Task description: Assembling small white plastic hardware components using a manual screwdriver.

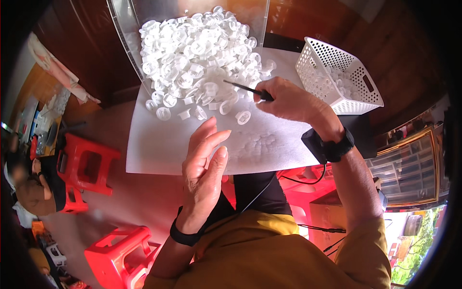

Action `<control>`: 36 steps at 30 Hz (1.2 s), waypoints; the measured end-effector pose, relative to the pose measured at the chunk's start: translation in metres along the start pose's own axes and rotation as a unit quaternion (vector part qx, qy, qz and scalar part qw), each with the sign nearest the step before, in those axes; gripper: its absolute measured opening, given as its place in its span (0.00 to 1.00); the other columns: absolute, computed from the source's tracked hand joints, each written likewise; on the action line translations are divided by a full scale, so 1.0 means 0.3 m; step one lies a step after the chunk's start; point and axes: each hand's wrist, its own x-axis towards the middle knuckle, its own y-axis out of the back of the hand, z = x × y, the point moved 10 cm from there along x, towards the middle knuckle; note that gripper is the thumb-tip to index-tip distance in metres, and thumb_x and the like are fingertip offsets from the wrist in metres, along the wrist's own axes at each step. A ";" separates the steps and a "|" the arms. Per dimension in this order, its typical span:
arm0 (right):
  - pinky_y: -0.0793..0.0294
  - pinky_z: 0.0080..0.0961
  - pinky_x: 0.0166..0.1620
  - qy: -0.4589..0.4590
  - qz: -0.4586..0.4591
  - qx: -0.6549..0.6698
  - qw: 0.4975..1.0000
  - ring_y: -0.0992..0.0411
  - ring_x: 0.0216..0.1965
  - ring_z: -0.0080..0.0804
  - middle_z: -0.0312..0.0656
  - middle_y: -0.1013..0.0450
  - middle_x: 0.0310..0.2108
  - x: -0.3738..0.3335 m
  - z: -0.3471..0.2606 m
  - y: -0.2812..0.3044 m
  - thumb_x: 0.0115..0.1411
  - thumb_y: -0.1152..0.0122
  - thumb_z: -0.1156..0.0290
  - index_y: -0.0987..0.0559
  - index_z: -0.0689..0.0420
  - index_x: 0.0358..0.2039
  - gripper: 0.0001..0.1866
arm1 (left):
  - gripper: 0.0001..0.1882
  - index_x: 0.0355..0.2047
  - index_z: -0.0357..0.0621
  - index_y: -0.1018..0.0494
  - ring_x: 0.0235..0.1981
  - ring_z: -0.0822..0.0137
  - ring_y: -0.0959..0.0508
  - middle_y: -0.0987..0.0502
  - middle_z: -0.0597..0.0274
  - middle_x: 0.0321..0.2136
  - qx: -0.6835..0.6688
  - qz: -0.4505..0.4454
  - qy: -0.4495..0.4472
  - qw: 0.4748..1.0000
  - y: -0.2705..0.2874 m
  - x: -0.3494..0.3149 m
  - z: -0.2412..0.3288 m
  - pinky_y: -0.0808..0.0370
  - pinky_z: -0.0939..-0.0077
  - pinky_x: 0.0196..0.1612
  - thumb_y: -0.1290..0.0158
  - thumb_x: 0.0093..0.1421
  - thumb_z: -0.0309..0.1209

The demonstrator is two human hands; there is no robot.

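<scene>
A large heap of white plastic round parts (pixel 192 53) spills from a clear bin (pixel 126 38) onto the white tabletop (pixel 159 149). My right hand (pixel 288 98) is closed round the black handle of a thin pointed tool (pixel 245 87), whose tip points left over the heap. Its exact kind cannot be made out. My left hand (pixel 204 161) is raised in front of the table's near edge, fingers stretched out, with nothing in it. One loose white part (pixel 243 117) lies on the table between my hands.
At the right back of the table stands a white perforated basket (pixel 337 91) with some of the parts inside. Red plastic stools (pixel 89 161) stand on the floor to the left, where another person (pixel 36 185) sits. A black cable (pixel 308 182) hangs from my right wrist.
</scene>
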 end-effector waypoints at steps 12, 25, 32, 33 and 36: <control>0.32 0.36 0.33 0.022 -0.017 0.031 0.999 0.29 0.25 0.45 0.50 0.28 0.21 -0.012 -0.040 -0.114 0.59 0.45 0.64 0.25 0.64 0.31 0.14 | 0.19 0.55 0.38 0.33 0.56 0.63 0.33 0.35 0.55 0.58 -0.042 -0.002 0.047 0.998 -0.023 0.032 -0.062 0.38 0.67 0.58 0.52 0.64 0.30; 0.36 0.24 0.22 -0.087 0.028 0.364 0.927 0.35 0.16 0.25 0.40 0.34 0.15 -0.236 -0.059 -0.099 0.60 0.42 0.66 0.25 0.64 0.30 0.12 | 0.27 0.60 0.34 0.41 0.53 0.62 0.30 0.34 0.52 0.55 -0.097 -0.078 0.095 0.988 -0.098 0.024 -0.038 0.33 0.65 0.55 0.50 0.64 0.34; 0.40 0.14 0.19 -0.104 0.006 0.573 0.813 0.40 0.15 0.13 0.29 0.35 0.15 -0.266 -0.041 -0.205 0.62 0.41 0.64 0.24 0.62 0.32 0.12 | 0.22 0.57 0.35 0.37 0.44 0.70 0.26 0.28 0.57 0.46 -0.128 -0.112 0.088 0.982 -0.118 0.021 -0.034 0.27 0.70 0.51 0.52 0.65 0.31; 0.40 0.14 0.19 -0.102 -0.010 0.576 0.811 0.40 0.15 0.12 0.29 0.34 0.15 -0.266 -0.049 -0.221 0.62 0.41 0.64 0.24 0.62 0.32 0.12 | 0.22 0.57 0.35 0.37 0.44 0.70 0.26 0.28 0.57 0.46 -0.126 -0.112 0.092 0.981 -0.116 0.018 -0.037 0.27 0.70 0.51 0.52 0.65 0.31; 0.39 0.14 0.20 -0.106 -0.031 0.551 0.827 0.39 0.17 0.11 0.28 0.34 0.16 -0.270 -0.070 -0.216 0.63 0.42 0.64 0.24 0.62 0.32 0.12 | 0.19 0.55 0.35 0.33 0.39 0.72 0.26 0.27 0.60 0.42 -0.083 -0.082 0.114 0.987 -0.090 0.026 -0.054 0.27 0.74 0.47 0.53 0.66 0.32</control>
